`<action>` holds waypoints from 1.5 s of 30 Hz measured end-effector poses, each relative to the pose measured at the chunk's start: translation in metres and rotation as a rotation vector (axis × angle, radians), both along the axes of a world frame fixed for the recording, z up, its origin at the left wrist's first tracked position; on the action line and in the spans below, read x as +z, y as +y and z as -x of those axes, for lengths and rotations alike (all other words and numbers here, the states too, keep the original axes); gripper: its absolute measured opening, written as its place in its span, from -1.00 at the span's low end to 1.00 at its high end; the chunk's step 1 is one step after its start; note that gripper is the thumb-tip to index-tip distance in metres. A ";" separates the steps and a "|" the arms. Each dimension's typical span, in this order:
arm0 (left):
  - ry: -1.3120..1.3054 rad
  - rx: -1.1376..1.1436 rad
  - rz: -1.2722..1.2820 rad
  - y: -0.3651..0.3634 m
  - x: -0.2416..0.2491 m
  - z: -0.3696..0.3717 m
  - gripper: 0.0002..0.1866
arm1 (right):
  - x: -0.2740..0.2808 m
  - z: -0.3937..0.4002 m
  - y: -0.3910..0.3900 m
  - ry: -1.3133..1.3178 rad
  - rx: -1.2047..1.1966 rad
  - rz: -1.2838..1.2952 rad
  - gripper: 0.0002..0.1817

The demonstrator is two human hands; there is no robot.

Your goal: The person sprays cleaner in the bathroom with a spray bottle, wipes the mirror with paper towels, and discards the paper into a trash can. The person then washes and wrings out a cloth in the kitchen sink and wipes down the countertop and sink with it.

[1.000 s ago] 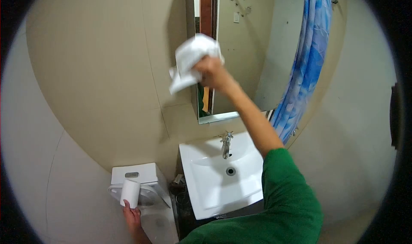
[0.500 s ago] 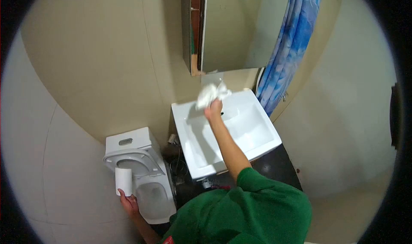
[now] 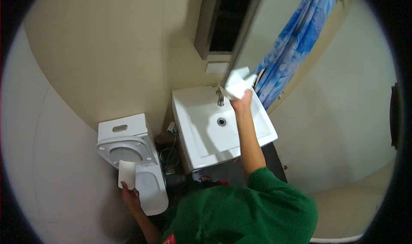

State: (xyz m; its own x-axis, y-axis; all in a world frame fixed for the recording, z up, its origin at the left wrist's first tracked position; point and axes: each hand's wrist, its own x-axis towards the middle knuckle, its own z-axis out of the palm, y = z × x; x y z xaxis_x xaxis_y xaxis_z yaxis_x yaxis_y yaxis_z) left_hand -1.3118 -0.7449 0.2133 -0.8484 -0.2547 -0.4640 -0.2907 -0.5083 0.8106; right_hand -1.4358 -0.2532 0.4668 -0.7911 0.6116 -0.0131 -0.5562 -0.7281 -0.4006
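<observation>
My left hand (image 3: pixel 130 195) is closed around the lower end of a white toilet paper roll (image 3: pixel 127 174), held upright in front of the toilet (image 3: pixel 150 191). Over the sink (image 3: pixel 204 156), my right hand (image 3: pixel 243 100) is closed on a wad of white tissue paper (image 3: pixel 237 90). That wad is at the bottom edge of the mirror door (image 3: pixel 262 44), and the glass appears to reflect it. Swung outward, the door exposes the dark inside of the wall cabinet (image 3: pixel 231 22). A metal faucet (image 3: pixel 220 99) stands just left of my right hand.
A blue patterned shower curtain (image 3: pixel 296 42) hangs to the right of the mirror door. The bidet sprayer (image 3: pixel 171 128) and its hose are between toilet and sink. The toilet lid (image 3: pixel 126 147) is raised.
The mirror door has swung farther out, showing the cabinet's dark inside. My right hand has moved right with the tissue paper. My left hand still holds the roll.
</observation>
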 end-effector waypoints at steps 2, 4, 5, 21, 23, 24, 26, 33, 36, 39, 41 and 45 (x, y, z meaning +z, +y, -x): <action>-0.091 0.042 -0.034 -0.001 -0.009 0.003 -0.54 | -0.062 -0.022 0.063 0.373 0.365 -0.123 -0.63; -0.065 0.019 -0.139 0.013 0.004 0.006 -0.56 | -0.048 -0.057 0.067 0.082 0.183 -0.084 -0.63; -0.035 -0.027 -0.161 0.013 -0.002 0.005 -0.56 | -0.029 -0.068 0.054 -0.043 0.103 -0.095 -0.63; -0.073 -0.353 -0.007 0.003 -0.018 0.028 -0.44 | -0.019 -0.097 0.057 -0.031 0.085 -0.199 -0.66; 0.137 -0.439 0.273 0.002 -0.008 0.032 -0.45 | -0.028 -0.092 0.065 0.011 0.135 -0.169 -0.66; 0.240 -0.477 0.408 -0.002 -0.004 0.033 -0.45 | -0.022 -0.093 0.059 -0.034 0.093 -0.150 -0.66; 0.070 -0.470 0.243 -0.025 -0.018 0.043 -0.47 | -0.015 -0.095 0.051 -0.044 0.053 -0.161 -0.66; 0.398 -0.449 0.579 -0.030 0.015 0.013 -0.46 | -0.010 -0.097 0.043 -0.113 -0.005 -0.114 -0.71; 0.303 -0.456 0.553 -0.040 -0.001 -0.006 -0.58 | -0.015 -0.093 0.047 -0.103 -0.010 -0.116 -0.71; 0.050 -0.286 0.128 -0.042 -0.022 0.001 -0.52 | -0.026 -0.090 0.052 -0.097 0.016 -0.112 -0.71; 0.030 -0.190 0.002 -0.037 -0.032 -0.001 -0.44 | -0.032 -0.090 0.054 -0.117 0.027 -0.110 -0.70; 0.001 -0.158 0.115 -0.003 -0.011 -0.017 -0.43 | -0.017 -0.089 0.043 -0.124 0.097 -0.134 -0.67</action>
